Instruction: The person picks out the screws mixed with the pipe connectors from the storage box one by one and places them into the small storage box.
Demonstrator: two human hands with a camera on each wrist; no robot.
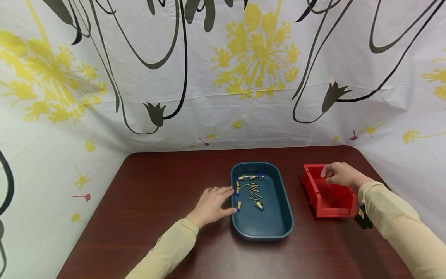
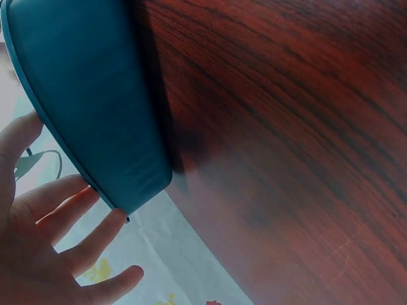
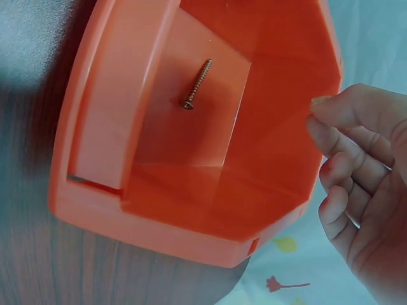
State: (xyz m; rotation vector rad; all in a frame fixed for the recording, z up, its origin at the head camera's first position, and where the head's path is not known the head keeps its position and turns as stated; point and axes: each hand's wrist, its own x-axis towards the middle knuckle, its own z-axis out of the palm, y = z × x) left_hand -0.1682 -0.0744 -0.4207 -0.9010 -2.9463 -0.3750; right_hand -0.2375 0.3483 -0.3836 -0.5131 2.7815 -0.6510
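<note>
One screw [image 3: 198, 84] is in the red bin [image 1: 336, 212], right of the head view, by the right hand [image 1: 341, 175], thumb and fingertip together; the left hand [image 1: 212, 205], spread, touches the blue tray [image 1: 273, 226] of screws [image 1: 253, 187] and fittings [image 1: 259, 205], centre.

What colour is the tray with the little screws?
The tray is dark blue-green, clearest in the head view.

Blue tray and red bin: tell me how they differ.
Shape: the blue tray has rounded corners; the red bin is angular.
Size: the blue tray looks longer than the red bin in the head view.
Contents: the blue tray holds brass-coloured fittings and several screws; the red bin shows one screw in the right wrist view.
Shared: both are open-topped and stand on the table.
</note>
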